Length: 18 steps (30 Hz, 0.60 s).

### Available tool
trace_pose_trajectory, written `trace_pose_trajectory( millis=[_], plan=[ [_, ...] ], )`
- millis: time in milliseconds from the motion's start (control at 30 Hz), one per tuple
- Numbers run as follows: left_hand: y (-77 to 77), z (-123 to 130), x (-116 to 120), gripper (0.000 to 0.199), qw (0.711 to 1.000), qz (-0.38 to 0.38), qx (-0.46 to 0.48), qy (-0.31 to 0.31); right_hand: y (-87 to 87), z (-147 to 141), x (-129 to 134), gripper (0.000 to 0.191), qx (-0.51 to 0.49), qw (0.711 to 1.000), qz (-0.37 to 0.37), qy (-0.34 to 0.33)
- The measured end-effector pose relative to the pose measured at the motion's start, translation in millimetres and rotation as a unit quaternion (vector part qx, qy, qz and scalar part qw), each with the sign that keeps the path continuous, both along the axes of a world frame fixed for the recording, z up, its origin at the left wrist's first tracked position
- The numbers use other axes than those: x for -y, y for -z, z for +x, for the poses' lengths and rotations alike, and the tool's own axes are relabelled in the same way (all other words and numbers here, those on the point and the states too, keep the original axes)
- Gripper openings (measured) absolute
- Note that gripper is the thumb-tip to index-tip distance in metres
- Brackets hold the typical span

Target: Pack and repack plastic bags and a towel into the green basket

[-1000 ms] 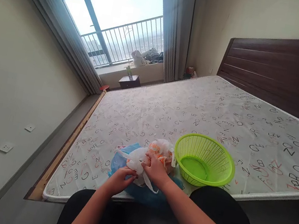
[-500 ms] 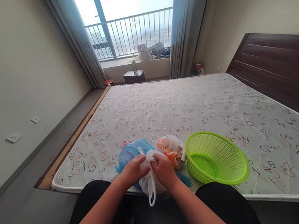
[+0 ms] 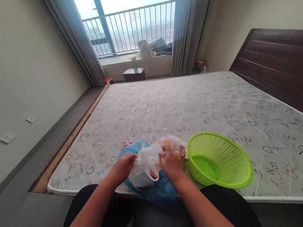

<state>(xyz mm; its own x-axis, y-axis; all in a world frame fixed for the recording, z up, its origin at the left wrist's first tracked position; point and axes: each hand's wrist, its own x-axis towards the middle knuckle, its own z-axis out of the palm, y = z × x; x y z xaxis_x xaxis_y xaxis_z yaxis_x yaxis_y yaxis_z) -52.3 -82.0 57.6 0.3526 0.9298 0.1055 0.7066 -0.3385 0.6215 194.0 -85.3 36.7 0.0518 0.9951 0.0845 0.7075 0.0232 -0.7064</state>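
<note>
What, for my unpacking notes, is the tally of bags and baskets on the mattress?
Plastic bags: 3 (white bag, blue bag, clear bag with orange contents)
Baskets: 1 (green basket)
Total: 4
A pink scrap is too hidden to identify, so it is uncounted.

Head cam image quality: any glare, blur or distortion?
Head view: the window is blown out, the sky almost white; strong wide-angle distortion makes the left wall lean; the top right corner darkens above the headboard; the right hand and white plastic bag look fairly sharp, with no heavy motion blur.
</note>
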Motion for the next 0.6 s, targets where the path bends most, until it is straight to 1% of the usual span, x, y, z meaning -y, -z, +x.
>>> trace_pose_trajectory(
  millis=[67, 100, 133, 167, 200, 233, 267, 333, 433, 500, 567, 600],
  plan=[
    [1.1, 9, 6, 0.026, 0.999, -0.013, 0.023, 0.039, -4.9, -8, 9, 0.054, 0.037, 0.995, 0.071, -0.051],
    [0.5, 13, 9, 0.025, 0.998, -0.017, 0.037, 0.057, -7.0, -13, 13, 0.057, 0.055, 0.990, 0.091, -0.092],
    [-0.7, 17, 11, 0.025, 0.996, -0.020, 0.053, 0.073, -8.3, -17, 16, 0.054, 0.070, 0.984, 0.091, -0.136],
    [-2.5, 19, 13, 0.025, 0.994, -0.023, 0.066, 0.086, -8.7, -19, 18, 0.047, 0.078, 0.979, 0.073, -0.174],
    [-4.7, 20, 14, 0.025, 0.993, -0.024, 0.074, 0.094, -8.2, -20, 17, 0.039, 0.078, 0.976, 0.046, -0.198],
    [-6.8, 19, 13, 0.025, 0.992, -0.024, 0.075, 0.095, -6.7, -19, 15, 0.033, 0.070, 0.976, 0.018, -0.204],
    [-8.8, 15, 12, 0.025, 0.993, -0.022, 0.073, 0.091, -4.8, -15, 10, 0.030, 0.055, 0.980, -0.006, -0.192],
    [-11.4, 3, 7, 0.026, 0.995, -0.008, 0.062, 0.072, -0.7, -2, -2, 0.031, 0.008, 0.991, -0.021, -0.130],
    [-12.8, -21, -3, 0.027, 0.999, 0.027, 0.033, 0.033, 0.8, 22, -19, 0.034, -0.075, 0.997, 0.015, -0.017],
    [-13.9, -34, -8, 0.028, 0.997, 0.067, 0.002, -0.024, -1.9, 34, -25, 0.032, -0.135, 0.989, 0.033, 0.057],
    [-16.0, -41, -9, 0.030, 0.987, 0.113, -0.029, -0.113, -5.4, 40, -26, 0.032, -0.194, 0.973, 0.032, 0.118],
    [-17.2, -40, -8, 0.031, 0.976, 0.138, -0.040, -0.164, -6.7, 40, -25, 0.033, -0.216, 0.966, 0.028, 0.137]
  ],
)
